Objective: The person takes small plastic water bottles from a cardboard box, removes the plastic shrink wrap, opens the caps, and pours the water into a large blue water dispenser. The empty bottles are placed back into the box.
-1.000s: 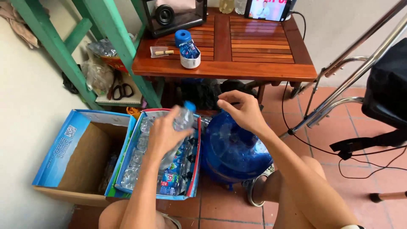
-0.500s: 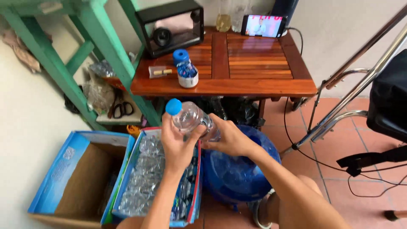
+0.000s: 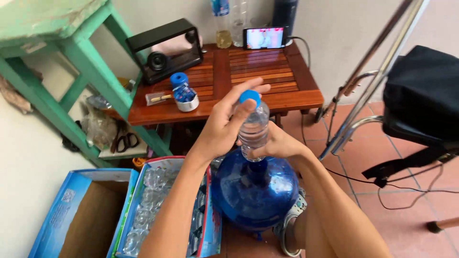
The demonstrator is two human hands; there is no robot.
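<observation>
Above the blue jug (image 3: 255, 191), the bottle (image 3: 253, 129) has risen from the box (image 3: 167, 210) of bottles half a second ago and swung upright; its long axis now runs vertical, blue cap (image 3: 249, 96) up, base toward the jug's neck; left hand (image 3: 222, 129) curls fingers around the cap, seemingly opening it; right hand (image 3: 279, 143) grips the bottle's lower body.
</observation>
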